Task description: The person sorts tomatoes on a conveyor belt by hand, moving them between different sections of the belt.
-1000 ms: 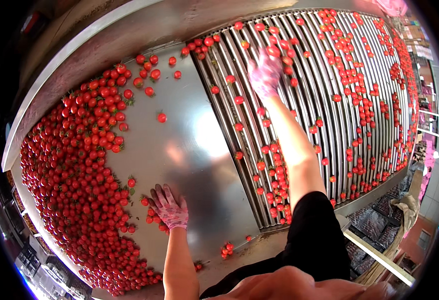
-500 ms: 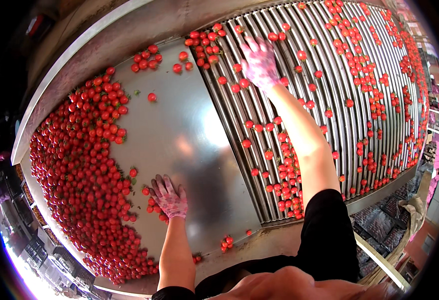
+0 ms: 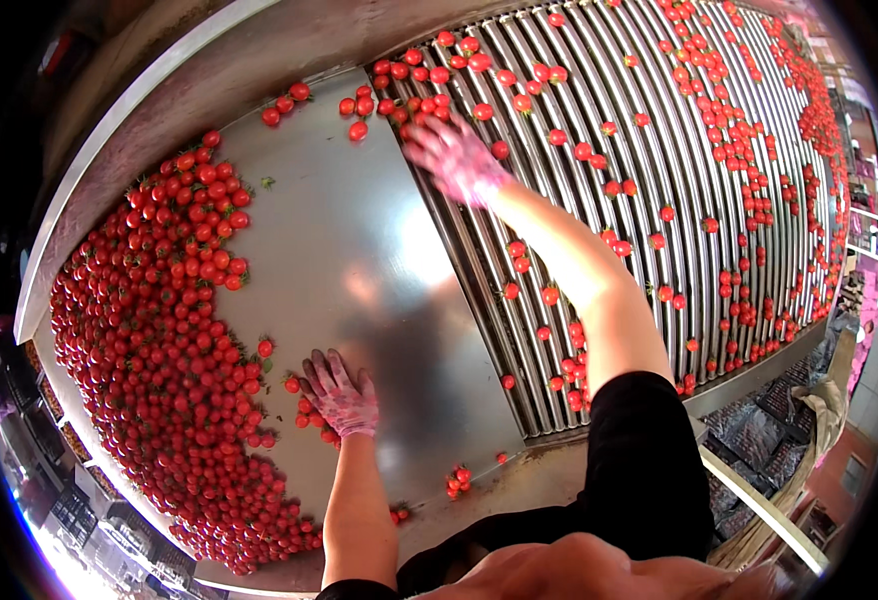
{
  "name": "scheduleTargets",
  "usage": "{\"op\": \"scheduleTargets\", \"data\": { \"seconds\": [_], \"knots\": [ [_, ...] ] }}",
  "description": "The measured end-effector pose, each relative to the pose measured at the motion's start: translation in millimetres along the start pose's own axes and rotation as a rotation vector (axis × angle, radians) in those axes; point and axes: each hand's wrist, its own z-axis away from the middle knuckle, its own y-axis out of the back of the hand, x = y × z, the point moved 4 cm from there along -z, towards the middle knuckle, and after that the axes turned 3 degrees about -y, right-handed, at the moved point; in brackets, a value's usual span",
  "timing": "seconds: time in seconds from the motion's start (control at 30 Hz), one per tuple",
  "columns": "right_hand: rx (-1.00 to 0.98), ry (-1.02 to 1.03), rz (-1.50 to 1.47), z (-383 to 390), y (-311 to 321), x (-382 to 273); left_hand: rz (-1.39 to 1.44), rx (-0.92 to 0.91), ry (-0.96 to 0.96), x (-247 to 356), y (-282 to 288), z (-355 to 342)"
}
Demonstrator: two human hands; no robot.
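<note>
My left hand, in a pink patterned glove, lies flat with fingers spread on the metal tray. Several loose cherry tomatoes sit right beside its fingers. My right hand, gloved alike, is stretched out over the near-left end of the roller conveyor. Its fingertips reach a cluster of cherry tomatoes at the seam between tray and rollers; whether they touch is hard to tell. Both hands are open and hold nothing.
A large heap of cherry tomatoes fills the tray's left side. A raised metal rim curves along the far left. More tomatoes ride the rollers at right. Dark crates stand below the conveyor's near right edge.
My right hand has moved left and toward me, from over the rollers to the seam. Tomatoes on the rollers have shifted. My left hand stays in place.
</note>
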Motion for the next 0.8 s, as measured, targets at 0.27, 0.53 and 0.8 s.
{"op": "scheduleTargets", "data": {
  "seconds": [0.27,0.53,0.8],
  "knots": [
    [0.081,0.122,-0.172,244,-9,-59,-0.011,-0.091,-0.002,7,8,-6],
    [0.214,-0.880,-0.324,367,-49,-19,-0.048,-0.141,0.011,7,9,-7],
    [-0.243,-0.278,-0.889,450,-6,-184,-0.098,-0.063,-0.010,3,0,1]
  ]
}}
